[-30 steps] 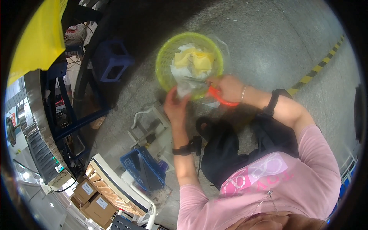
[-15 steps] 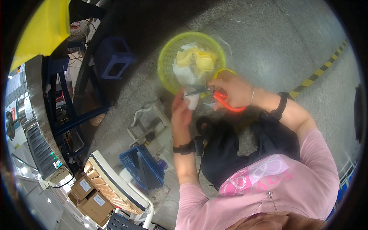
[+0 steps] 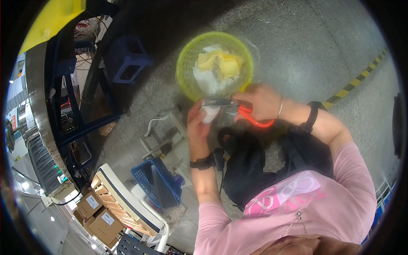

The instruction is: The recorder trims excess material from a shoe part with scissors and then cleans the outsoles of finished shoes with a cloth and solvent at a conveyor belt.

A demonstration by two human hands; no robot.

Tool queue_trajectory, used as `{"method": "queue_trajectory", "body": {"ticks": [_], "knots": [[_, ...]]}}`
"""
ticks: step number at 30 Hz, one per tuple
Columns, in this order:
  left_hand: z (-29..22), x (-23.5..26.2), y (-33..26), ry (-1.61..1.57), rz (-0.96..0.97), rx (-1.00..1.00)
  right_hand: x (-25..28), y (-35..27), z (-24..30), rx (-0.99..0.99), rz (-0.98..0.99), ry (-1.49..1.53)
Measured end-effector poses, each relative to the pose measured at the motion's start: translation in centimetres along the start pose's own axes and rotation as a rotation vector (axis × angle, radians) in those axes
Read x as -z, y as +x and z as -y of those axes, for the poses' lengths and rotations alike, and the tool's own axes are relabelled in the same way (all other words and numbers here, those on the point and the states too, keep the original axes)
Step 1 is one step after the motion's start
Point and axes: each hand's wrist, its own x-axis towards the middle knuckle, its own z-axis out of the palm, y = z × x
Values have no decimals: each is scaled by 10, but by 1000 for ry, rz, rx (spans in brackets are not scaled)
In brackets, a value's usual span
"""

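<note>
My left hand (image 3: 196,123) pinches a small white piece (image 3: 210,114), perhaps paper or cloth. Red-handled scissors (image 3: 258,122) are gripped in my right hand (image 3: 260,103), their blades pointing left across the top of the white piece. The blades look closed or nearly so. Just beyond both hands stands a yellow-green plastic basket (image 3: 183,75). Inside it lie crumpled yellow sheets (image 3: 229,66) and white scraps (image 3: 209,82).
A blue plastic stool (image 3: 128,63) stands at the far left beside a dark metal frame. Nearer lie a blue basket (image 3: 140,176) and a cream-coloured bench (image 3: 123,199), with cardboard boxes (image 3: 104,225) beyond. Black-and-yellow tape (image 3: 349,88) marks the floor at right.
The scissor blades, spread apart earlier, have come together over the white piece. My left hand has shifted slightly left. The basket sits a little higher and farther right in the picture.
</note>
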Motion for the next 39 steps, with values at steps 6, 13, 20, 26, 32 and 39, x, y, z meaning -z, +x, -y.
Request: {"method": "queue_trajectory", "body": {"ticks": [6,13,20,26,32,39], "knots": [[6,9,3,-39,20,25,-2,1,0,-8,23,-124],[12,19,7,-176,69,60,-10,2,-8,-53,88,-155],[10,8,8,-18,-62,-117,-4,5,-13,-223,88,94],[15,7,10,163,-128,-202,2,1,-4,-135,50,46],[17,-2,12,346,-186,-239,1,2,-3,-34,4,-59],[12,-4,5,263,-214,-179,0,2,-8,-5,-2,-69]]}}
